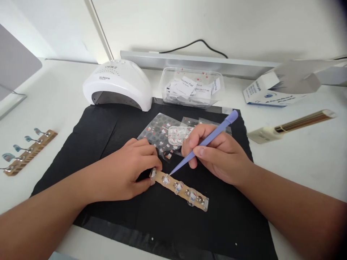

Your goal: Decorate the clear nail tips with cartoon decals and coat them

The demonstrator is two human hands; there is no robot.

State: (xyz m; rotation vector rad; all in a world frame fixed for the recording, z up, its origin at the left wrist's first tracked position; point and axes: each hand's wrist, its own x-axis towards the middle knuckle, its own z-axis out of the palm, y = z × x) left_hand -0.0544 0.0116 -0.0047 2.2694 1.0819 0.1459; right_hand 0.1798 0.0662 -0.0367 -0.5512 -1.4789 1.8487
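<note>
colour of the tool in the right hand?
Lavender-purple tweezers, pinched in the right hand, tip on the wooden nail strip. Head view.

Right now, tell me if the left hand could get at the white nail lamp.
Probably yes. The left hand is pinching the end of the wooden nail strip, but only bare black mat lies between it and the white nail lamp.

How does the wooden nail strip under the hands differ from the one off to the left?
The strip under the hands lies on the black mat, pinned by the left hand; the left strip lies untouched on the white table. The near one carries clear tips with small pictures; the far one, bluish tips. Both are wooden, with a row of tips.
</note>
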